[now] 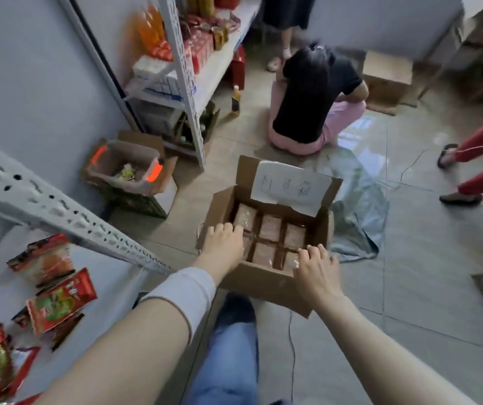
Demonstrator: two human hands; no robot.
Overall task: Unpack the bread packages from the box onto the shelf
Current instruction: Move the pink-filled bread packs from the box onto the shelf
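Your left grip [224,244] reaches over the left wall of the cardboard box [263,280] and your right grip [317,270] over its near right corner. Fingers are bent onto the bread packages [269,228]; I cannot tell whether either has hold. The box looks full. The shelf [102,273] shows only red snack packets [59,299], so unpacking has hardly begun.

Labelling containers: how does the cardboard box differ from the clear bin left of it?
The cardboard box is opaque brown, flaps up; the clear bin is see-through plastic with orange handles. The box holds bread packages in neat rows; the bin holds a few loose items. The left hand and right hand are at the box; none is at the bin. Both are open-topped.
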